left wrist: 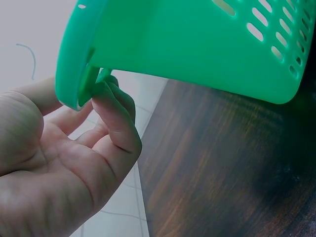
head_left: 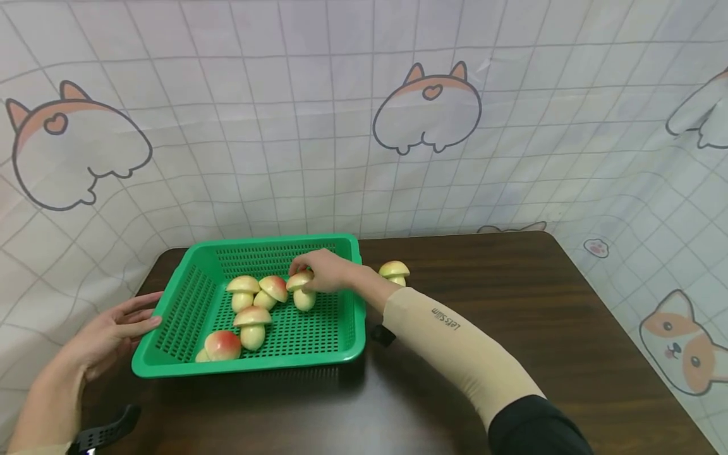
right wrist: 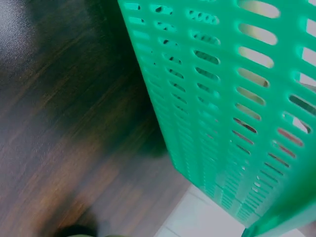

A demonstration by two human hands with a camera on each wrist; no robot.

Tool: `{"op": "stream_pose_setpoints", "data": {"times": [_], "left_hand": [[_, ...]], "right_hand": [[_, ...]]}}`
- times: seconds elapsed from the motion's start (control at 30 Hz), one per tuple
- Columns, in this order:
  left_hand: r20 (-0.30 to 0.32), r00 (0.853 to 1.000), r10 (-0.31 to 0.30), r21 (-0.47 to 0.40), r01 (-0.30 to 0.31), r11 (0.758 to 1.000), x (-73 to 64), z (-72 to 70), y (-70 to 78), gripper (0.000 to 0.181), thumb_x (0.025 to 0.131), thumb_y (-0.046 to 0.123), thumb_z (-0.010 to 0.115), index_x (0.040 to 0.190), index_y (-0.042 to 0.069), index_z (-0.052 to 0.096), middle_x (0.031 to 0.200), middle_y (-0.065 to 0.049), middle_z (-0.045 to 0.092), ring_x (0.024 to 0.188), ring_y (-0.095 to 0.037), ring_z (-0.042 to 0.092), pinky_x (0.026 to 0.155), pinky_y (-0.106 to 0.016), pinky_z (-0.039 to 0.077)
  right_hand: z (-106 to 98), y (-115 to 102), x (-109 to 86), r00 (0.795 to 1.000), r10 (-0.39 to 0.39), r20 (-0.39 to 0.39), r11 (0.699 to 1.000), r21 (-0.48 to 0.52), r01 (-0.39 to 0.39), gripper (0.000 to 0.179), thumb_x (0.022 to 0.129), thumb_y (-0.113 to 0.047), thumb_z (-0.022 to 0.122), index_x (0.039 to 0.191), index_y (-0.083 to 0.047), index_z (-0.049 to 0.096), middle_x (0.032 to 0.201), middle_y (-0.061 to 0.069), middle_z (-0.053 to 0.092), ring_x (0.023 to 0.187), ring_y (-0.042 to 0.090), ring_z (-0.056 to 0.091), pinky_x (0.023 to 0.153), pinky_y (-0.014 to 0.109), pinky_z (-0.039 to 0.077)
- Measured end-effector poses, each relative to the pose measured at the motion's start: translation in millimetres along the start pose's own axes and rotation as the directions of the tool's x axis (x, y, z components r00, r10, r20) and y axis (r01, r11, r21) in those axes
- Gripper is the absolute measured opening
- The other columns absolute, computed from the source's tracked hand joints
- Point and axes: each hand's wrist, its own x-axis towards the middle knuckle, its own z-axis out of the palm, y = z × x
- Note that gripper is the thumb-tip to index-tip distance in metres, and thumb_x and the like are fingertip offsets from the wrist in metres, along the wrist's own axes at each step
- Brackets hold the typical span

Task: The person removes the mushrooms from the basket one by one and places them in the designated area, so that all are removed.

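Note:
A green plastic basket [head_left: 250,368] with slotted walls sits on the table. My left hand [head_left: 110,332] grips its left rim; in the left wrist view the fingers [left wrist: 116,116] curl up under that rim. Reaching in over the basket's right side, my right hand [head_left: 325,268] holds a model mushroom [head_left: 304,301] by its pale cap. Other mushrooms are in the basket: a yellowish one [head_left: 242,287], a red-tinged one [head_left: 273,289], one in front [head_left: 253,325] and a red-capped one [head_left: 222,345] by the near wall. The right wrist view shows the basket's wall [right wrist: 197,138], not the hand.
Outside the basket, one more mushroom [head_left: 394,270] stands on the dark wooden table [head_left: 500,297], partly behind my right forearm. A small black object [head_left: 383,335] shows beside that forearm. A white gridded cloth [head_left: 341,126] with cartoon dogs hangs behind the table.

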Motion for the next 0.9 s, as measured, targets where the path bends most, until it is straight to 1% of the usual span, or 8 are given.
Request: {"op": "stream_pose_setpoints", "data": {"times": [0.07, 0.2, 0.43, 0.6, 0.7, 0.8, 0.9], "left_hand": [[-0.006, 1.0, -0.005, 0.007, 0.005, 1.0, 0.9, 0.3, 1.4, 0.044, 0.106, -0.002, 0.053, 0.137, 0.029, 0.046, 0.12, 0.004, 0.069, 0.105, -0.017, 0.07, 0.084, -0.036, 0.061], [-0.013, 1.0, -0.009, 0.032, 0.01, 0.999, 0.7, 1.1, 2.5, 0.044, 0.106, -0.002, 0.053, 0.136, 0.03, 0.046, 0.12, 0.005, 0.069, 0.105, -0.017, 0.07, 0.084, -0.036, 0.061], [-0.01, 1.0, -0.005, 0.022, 0.005, 1.0, 0.1, 1.9, 2.5, 0.044, 0.106, -0.002, 0.054, 0.132, 0.033, 0.052, 0.119, 0.005, 0.07, 0.103, -0.017, 0.071, 0.082, -0.035, 0.061], [-0.001, 1.0, 0.002, 0.002, -0.002, 1.0, 0.0, 1.8, 1.6, 0.044, 0.106, -0.003, 0.053, 0.133, 0.032, 0.051, 0.12, 0.004, 0.07, 0.104, -0.018, 0.071, 0.084, -0.036, 0.061], [-0.003, 1.0, -0.002, -0.004, 0.002, 1.0, -0.1, 1.7, 0.6, 0.044, 0.106, -0.003, 0.053, 0.133, 0.032, 0.051, 0.119, 0.003, 0.07, 0.104, -0.018, 0.071, 0.084, -0.037, 0.061], [-0.012, 1.0, -0.003, 0.016, 0.003, 1.0, -0.4, 1.7, 0.3, 0.044, 0.106, -0.002, 0.054, 0.136, 0.03, 0.047, 0.12, 0.005, 0.07, 0.105, -0.017, 0.07, 0.084, -0.036, 0.061], [-0.013, 1.0, -0.001, 0.042, 0.001, 0.999, 0.2, 2.3, 0.3, 0.045, 0.106, 0.0, 0.054, 0.14, 0.028, 0.042, 0.121, 0.007, 0.069, 0.106, -0.015, 0.07, 0.085, -0.035, 0.061]], "right_hand": [[-3.0, -0.1, -2.0, 1.0, -0.006, -0.017, 1.0, 0.014, 0.007, 0.032, 0.097, -0.009, 0.072, 0.128, -0.014, 0.066, 0.124, 0.003, 0.067, 0.101, 0.013, 0.059, 0.081, 0.025, 0.05], [-7.7, -0.4, -6.1, 0.999, -0.019, -0.033, 0.999, 0.048, 0.021, 0.033, 0.097, -0.011, 0.073, 0.129, -0.015, 0.066, 0.127, 0.004, 0.066, 0.107, 0.014, 0.059, 0.084, 0.026, 0.05], [-15.7, -0.3, -17.5, 0.997, -0.044, -0.069, 0.993, 0.108, 0.052, 0.036, 0.097, -0.012, 0.072, 0.132, -0.014, 0.065, 0.127, -0.001, 0.066, 0.115, 0.016, 0.06, 0.096, 0.027, 0.049], [-22.6, -1.1, -28.6, 0.993, -0.067, -0.094, 0.983, 0.164, 0.081, 0.035, 0.097, -0.011, 0.071, 0.131, -0.014, 0.066, 0.125, -0.006, 0.065, 0.116, 0.018, 0.06, 0.096, 0.028, 0.051], [-26.2, -1.1, -36.3, 0.991, -0.085, -0.104, 0.977, 0.187, 0.104, 0.034, 0.096, -0.012, 0.072, 0.13, -0.015, 0.066, 0.124, -0.008, 0.065, 0.117, 0.018, 0.061, 0.097, 0.032, 0.052], [-30.6, -1.6, -45.2, 0.988, -0.1, -0.115, 0.973, 0.197, 0.122, 0.035, 0.096, -0.013, 0.073, 0.13, -0.016, 0.066, 0.125, -0.01, 0.065, 0.119, 0.02, 0.06, 0.096, 0.033, 0.052], [-35.4, -0.6, -55.3, 0.986, -0.105, -0.131, 0.973, 0.19, 0.129, 0.035, 0.096, -0.015, 0.074, 0.13, -0.018, 0.067, 0.125, -0.012, 0.065, 0.12, 0.02, 0.061, 0.094, 0.031, 0.052]]}}
